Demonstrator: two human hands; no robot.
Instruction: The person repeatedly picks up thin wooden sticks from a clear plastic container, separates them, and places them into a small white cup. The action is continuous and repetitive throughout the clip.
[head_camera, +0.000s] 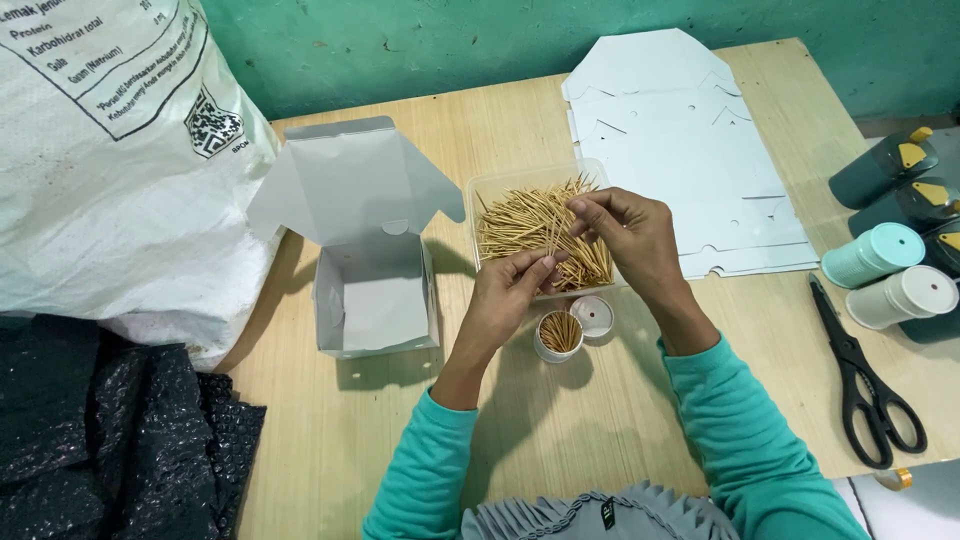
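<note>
A small bundle of toothpicks (553, 238), long axis slanting up-right, spans both hands over the clear tray (487, 195), the right hand (628, 235) pinching its upper end, the left hand (508, 292) pinching its lower end, directly above the small round container (558, 336) and its lid (597, 317).

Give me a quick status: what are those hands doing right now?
Left hand and right hand both pinching toothpicks over the clear tray. Small round container below, part-filled, lid beside it. Nothing in the way.
</note>
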